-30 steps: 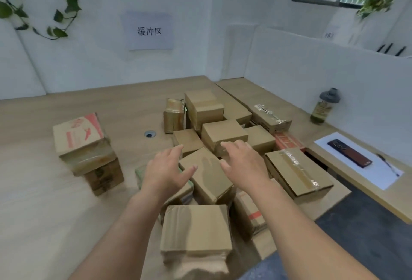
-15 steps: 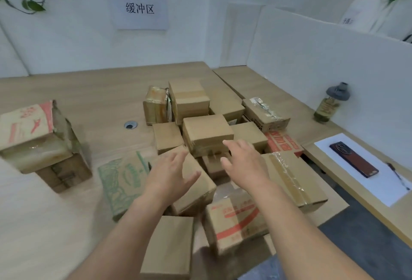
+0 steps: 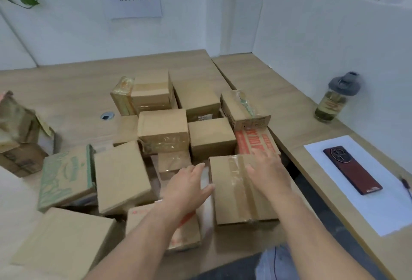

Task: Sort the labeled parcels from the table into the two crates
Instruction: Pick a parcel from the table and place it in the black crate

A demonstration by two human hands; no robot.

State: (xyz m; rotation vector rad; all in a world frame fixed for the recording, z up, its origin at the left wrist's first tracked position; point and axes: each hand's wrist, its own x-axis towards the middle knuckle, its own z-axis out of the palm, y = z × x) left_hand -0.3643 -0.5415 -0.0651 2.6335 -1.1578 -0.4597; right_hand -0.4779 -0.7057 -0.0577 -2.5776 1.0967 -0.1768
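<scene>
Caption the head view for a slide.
Open left hand and right hand reach for a taped cardboard parcel among other parcels on the wooden table; phone and bottle at right.

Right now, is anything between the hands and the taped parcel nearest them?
Nothing visible. The right hand is over the top of the taped parcel, the left hand at its left edge. No crate is in view.

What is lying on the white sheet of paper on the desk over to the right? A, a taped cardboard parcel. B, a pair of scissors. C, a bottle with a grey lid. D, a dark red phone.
D: the dark red phone lies flat on the white sheet, while the bottle stands farther back on the bare desk, off the sheet.
</scene>
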